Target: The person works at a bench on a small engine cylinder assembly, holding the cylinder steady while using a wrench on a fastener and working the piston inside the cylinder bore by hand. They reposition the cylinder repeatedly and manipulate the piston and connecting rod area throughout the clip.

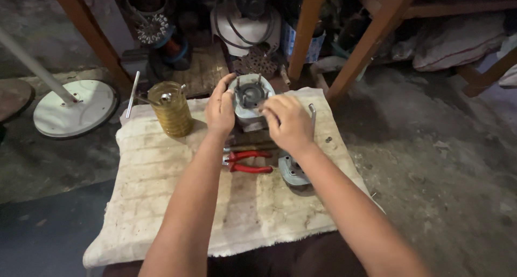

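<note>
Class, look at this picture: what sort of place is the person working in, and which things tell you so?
Probably a small motor or fan repair workshop, worked on the floor. Both hands hold a motor housing on a cloth, with red pliers, a copper winding and a fan stand base nearby.

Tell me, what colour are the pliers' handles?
Red; the pliers show clearly in the head view.

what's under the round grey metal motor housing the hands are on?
The round grey metal motor housing stands on the dirty cream quilted cloth. The left hand and right hand cover its sides and base, so anything else beneath is hidden.
</note>
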`<action>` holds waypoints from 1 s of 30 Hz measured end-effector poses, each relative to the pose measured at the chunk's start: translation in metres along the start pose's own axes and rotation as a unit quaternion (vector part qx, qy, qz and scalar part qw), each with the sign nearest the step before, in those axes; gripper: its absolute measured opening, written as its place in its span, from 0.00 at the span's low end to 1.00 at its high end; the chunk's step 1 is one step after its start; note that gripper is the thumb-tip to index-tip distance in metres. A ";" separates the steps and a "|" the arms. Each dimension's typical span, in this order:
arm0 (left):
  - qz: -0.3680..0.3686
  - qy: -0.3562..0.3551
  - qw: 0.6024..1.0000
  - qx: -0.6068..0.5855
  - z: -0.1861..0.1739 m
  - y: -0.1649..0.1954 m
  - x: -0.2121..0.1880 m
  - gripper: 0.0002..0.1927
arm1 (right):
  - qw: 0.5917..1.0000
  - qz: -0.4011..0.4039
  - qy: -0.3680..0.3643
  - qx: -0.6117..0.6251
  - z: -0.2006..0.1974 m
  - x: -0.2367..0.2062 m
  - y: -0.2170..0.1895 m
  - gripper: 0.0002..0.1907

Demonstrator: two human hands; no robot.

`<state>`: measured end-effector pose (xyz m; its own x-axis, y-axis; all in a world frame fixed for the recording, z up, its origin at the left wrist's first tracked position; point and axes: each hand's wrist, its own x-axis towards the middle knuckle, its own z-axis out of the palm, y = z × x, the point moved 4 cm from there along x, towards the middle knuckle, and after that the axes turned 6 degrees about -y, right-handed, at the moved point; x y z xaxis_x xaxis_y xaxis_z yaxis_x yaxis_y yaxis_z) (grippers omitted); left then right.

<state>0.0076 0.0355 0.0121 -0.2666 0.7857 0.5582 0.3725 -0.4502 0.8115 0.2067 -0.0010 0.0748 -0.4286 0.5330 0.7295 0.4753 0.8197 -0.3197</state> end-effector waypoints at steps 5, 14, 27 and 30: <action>0.000 -0.016 0.999 -0.032 0.001 -0.004 0.000 0.23 | 0.998 -0.055 -0.020 0.021 -0.011 0.003 -0.007 0.07; 0.022 -0.008 1.000 -0.009 0.005 -0.003 0.000 0.24 | 0.999 -0.028 -0.020 -0.039 -0.005 0.011 -0.015 0.05; 0.016 -0.009 0.999 -0.047 0.005 0.000 0.001 0.23 | 0.990 -0.057 -0.024 -0.127 -0.012 0.015 -0.013 0.05; 0.034 0.004 0.999 -0.002 0.005 0.001 0.002 0.23 | 0.990 -0.044 -0.010 -0.133 -0.008 0.012 -0.011 0.05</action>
<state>0.0115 0.0390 0.0129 -0.2483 0.7494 0.6138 0.3864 -0.5044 0.7722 0.2021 -0.0054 0.0923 -0.4911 0.4692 0.7339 0.6207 0.7797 -0.0832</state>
